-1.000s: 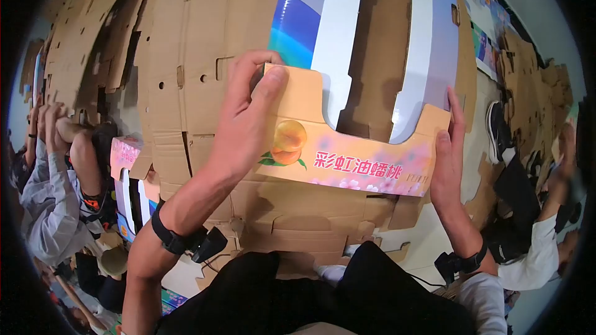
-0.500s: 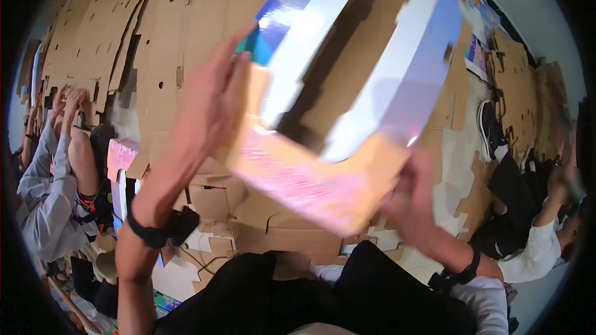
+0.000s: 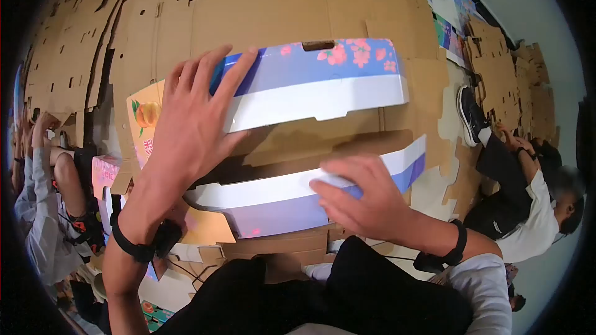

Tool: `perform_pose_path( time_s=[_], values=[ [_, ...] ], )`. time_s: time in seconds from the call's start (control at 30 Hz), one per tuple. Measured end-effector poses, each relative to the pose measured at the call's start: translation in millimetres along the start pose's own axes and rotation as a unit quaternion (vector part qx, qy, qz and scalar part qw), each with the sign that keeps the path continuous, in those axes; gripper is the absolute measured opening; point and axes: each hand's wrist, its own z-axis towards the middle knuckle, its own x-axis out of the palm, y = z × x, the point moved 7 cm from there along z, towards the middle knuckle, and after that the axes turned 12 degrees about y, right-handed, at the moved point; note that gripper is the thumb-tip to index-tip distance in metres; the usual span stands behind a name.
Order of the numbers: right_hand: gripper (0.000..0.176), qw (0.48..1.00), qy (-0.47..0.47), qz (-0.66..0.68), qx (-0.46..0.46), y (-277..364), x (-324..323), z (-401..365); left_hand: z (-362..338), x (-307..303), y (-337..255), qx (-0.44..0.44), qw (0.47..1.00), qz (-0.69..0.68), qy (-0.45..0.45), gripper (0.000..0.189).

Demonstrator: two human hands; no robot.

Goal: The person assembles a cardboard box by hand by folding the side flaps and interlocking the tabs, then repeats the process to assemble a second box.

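Observation:
A printed cardboard box [image 3: 298, 84] lies in front of me, long side across my view. Its outer faces are blue and purple with pink blossoms, and its left end is orange with a peach picture. Two white-edged long flaps frame a brown opening. My left hand [image 3: 192, 118] grips the box at the left end of the far flap, fingers spread on top and thumb at the white edge. At the near flap [image 3: 279, 211], my right hand [image 3: 366, 198] has its fingers curled over the white edge, pinching it; part of that grip is hidden.
Large brown cardboard sheets [image 3: 261, 6] lie beneath and beyond the box. Another pink printed box [image 3: 105, 170] stands at the left. People sit on both sides; one person's black shoe [image 3: 470, 115] rests at the right. More printed cardboard [image 3: 450, 0] lies at the upper right.
The box was raised and tilted between both hands. Now it is turned sideways and lower, its orange end to the left. Both hands have shifted their hold onto the long flaps.

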Motion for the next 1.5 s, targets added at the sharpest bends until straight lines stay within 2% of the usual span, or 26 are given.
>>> perform_pose_path(
  time_s=[0.13,0.23,0.33,0.53,0.63,0.7,0.77,0.87,0.97,1.07,1.17,1.27,1.3,1.37,1.43,1.47,1.5],
  values=[
    [0.042,0.993,-0.039,-0.080,0.074,-20,-9,14,6,4,4,-0.038,0.998,0.001,-0.045,0.113],
    [0.049,0.993,0.044,-0.011,0.107,-35,7,7,17,5,9,-0.049,0.996,0.011,-0.067,0.114],
    [0.056,0.993,0.060,-0.001,0.100,-24,3,-2,24,6,14,-0.053,0.995,0.030,-0.079,0.114],
    [0.045,0.998,-0.047,-0.020,0.020,-31,-6,6,21,6,12,-0.051,0.996,0.032,-0.064,0.108],
    [0.035,0.992,-0.112,-0.012,0.060,-55,-30,-1,17,5,13,-0.050,0.996,0.024,-0.065,0.106],
    [0.027,0.973,-0.135,-0.017,0.184,-90,-43,-9,14,6,14,-0.058,0.996,0.026,-0.065,0.105],
    [0.025,0.947,-0.164,0.026,0.273,-128,-50,-18,11,7,13,-0.064,0.995,0.033,-0.070,0.105],
    [0.031,0.938,-0.123,-0.065,0.317,-162,-65,-20,10,9,13,-0.067,0.994,0.034,-0.074,0.105],
    [0.040,0.949,-0.110,-0.020,0.294,-176,-66,-12,11,9,13,-0.069,0.994,0.030,-0.075,0.104],
    [0.050,0.955,-0.106,-0.035,0.276,-187,-62,1,11,8,13,-0.074,0.994,0.029,-0.075,0.103],
    [0.050,0.941,-0.116,0.097,0.302,-188,-57,13,12,9,17,-0.077,0.993,0.035,-0.079,0.102],
    [0.044,0.858,-0.035,0.335,0.387,-170,-25,25,12,7,15,-0.077,0.995,0.024,-0.050,0.105],
    [0.035,0.830,-0.008,0.466,0.307,-156,-7,32,11,7,13,-0.076,0.996,0.018,-0.033,0.107],
    [0.023,0.815,0.041,0.492,0.304,-159,-2,28,10,8,13,-0.071,0.996,0.030,-0.055,0.107],
    [0.021,0.921,-0.004,0.274,0.277,-165,-24,16,8,6,13,-0.065,0.995,0.030,-0.073,0.108],
    [0.024,0.954,-0.025,0.156,0.255,-164,-36,11,9,5,12,-0.062,0.995,0.024,-0.080,0.108],
    [0.026,0.939,0.020,0.118,0.322,-166,-43,3,7,5,11,-0.061,0.994,0.016,-0.086,0.108]
  ],
)
